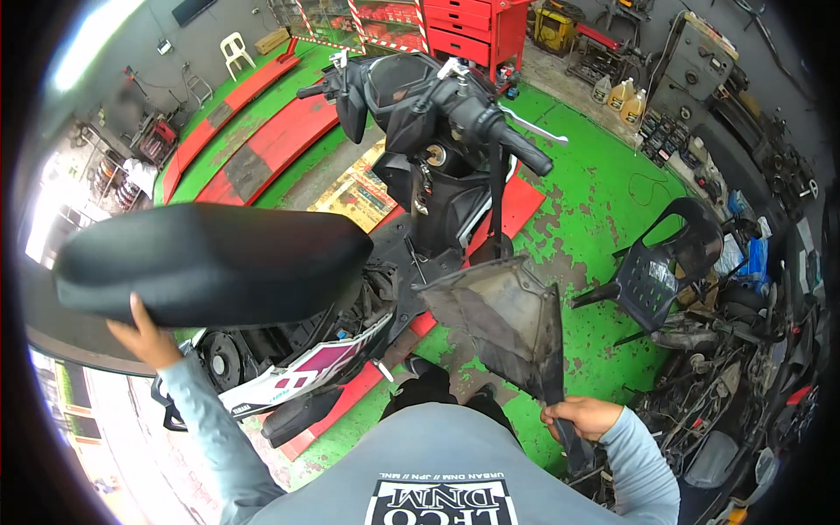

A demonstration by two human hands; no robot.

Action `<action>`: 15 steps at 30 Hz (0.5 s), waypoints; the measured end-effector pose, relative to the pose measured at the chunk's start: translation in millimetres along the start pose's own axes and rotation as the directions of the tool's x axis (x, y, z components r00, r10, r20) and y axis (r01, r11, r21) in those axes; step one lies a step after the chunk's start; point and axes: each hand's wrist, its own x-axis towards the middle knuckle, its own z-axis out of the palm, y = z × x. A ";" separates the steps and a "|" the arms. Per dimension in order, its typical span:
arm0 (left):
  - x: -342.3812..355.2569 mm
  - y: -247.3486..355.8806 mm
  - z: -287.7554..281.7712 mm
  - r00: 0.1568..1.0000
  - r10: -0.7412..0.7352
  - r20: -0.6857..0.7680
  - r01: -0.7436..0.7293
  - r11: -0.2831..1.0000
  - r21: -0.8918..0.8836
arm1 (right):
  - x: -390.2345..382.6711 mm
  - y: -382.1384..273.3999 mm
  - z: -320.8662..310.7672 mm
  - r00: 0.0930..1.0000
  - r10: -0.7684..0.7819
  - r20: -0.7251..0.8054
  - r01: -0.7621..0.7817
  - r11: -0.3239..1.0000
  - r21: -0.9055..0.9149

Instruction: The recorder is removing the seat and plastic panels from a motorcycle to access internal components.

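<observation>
While the left hand (144,335) props the black scooter seat (210,261) from beneath, fingers pressed up against its underside with the seat tipped up on the left side of the scooter (411,166), the right hand (584,414) is closed around the narrow lower end of a dusty black body panel (503,319). That panel stands to the right of the scooter's footboard; its long axis runs from the grip up and leftward, widening toward the scooter's open middle, so its broad end lies nearer the frame than the hand does. Under the raised seat, the white and magenta side fairing (306,372) shows. A black plastic chair (665,262) lies tipped on the green floor (604,201), further right of the scooter.
</observation>
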 end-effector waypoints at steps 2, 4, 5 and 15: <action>9.3 43.0 33.9 0.986 0.081 0.147 -0.097 0.989 0.110 | -20.4 25.0 -3.1 0.998 0.022 -0.057 -0.023 0.999 -0.032; 13.2 72.3 69.8 0.959 0.201 0.200 -0.228 0.966 0.124 | -34.1 59.2 -8.6 0.997 -0.023 -0.075 0.031 0.994 0.104; 9.1 88.5 89.6 0.934 0.266 0.239 -0.296 0.950 0.100 | -40.2 78.2 -11.6 0.992 -0.066 -0.107 0.090 0.968 0.234; 52.2 69.8 236.3 0.827 0.492 0.270 -0.542 0.826 0.156 | -22.1 232.9 -45.5 0.895 -0.058 -0.443 0.201 0.938 0.283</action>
